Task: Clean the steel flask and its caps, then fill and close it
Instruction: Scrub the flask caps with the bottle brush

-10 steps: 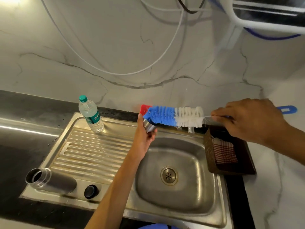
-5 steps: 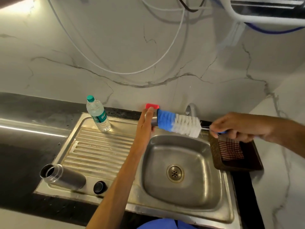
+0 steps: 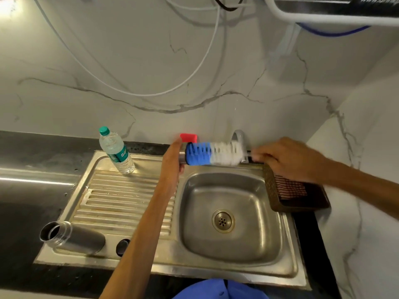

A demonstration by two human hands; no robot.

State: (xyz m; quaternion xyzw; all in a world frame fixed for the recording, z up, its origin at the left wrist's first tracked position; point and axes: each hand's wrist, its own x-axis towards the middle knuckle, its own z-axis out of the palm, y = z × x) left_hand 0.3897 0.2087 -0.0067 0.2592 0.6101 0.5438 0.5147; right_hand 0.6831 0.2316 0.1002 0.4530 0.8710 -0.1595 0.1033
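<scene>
While the left hand grips the steel cap above the sink, far from the flask lying on the drainboard, the right hand, clasping the brush handle, should twist the bristles fully inside, keeping the cap steady.

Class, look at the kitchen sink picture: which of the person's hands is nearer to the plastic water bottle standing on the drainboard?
Left. The left hand, gripping the steel cap, is just right of the water bottle; the right hand, holding the brush, is farther right.

Steel sink drainboard — flask, black cap, water bottle.
</scene>
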